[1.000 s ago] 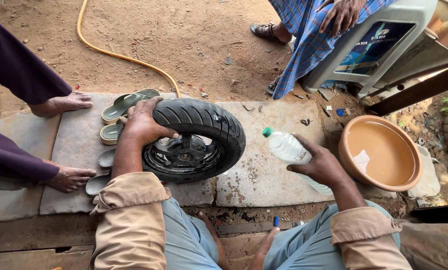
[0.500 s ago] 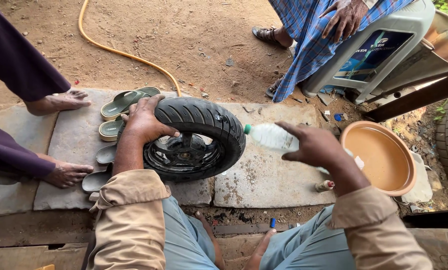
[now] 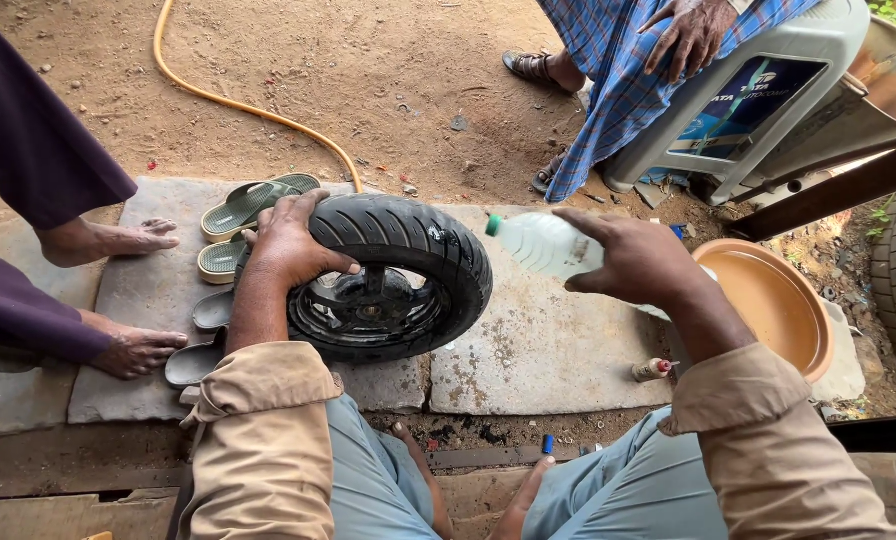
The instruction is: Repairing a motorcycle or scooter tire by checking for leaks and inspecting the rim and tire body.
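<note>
A small black tyre on its wheel rim (image 3: pixel 388 275) lies tilted on stone slabs in front of my knees. My left hand (image 3: pixel 288 245) rests on the tyre's left side, gripping the tread. My right hand (image 3: pixel 638 262) holds a clear plastic bottle with a green cap (image 3: pixel 538 242), tipped sideways with the cap pointing at the tyre's right edge, a short way from it.
An orange basin (image 3: pixel 768 300) sits at the right. Green sandals (image 3: pixel 253 205) lie left of the tyre. A barefoot person in purple stands at the left (image 3: pixel 118 240). Another person sits on a plastic chair (image 3: pixel 748 90) at the top right. A yellow hose (image 3: pixel 238 100) crosses the dirt.
My right hand lifted the bottle from the slab near the basin and swung it left toward the tyre, tipping it sideways. My left hand stayed on the tyre.
</note>
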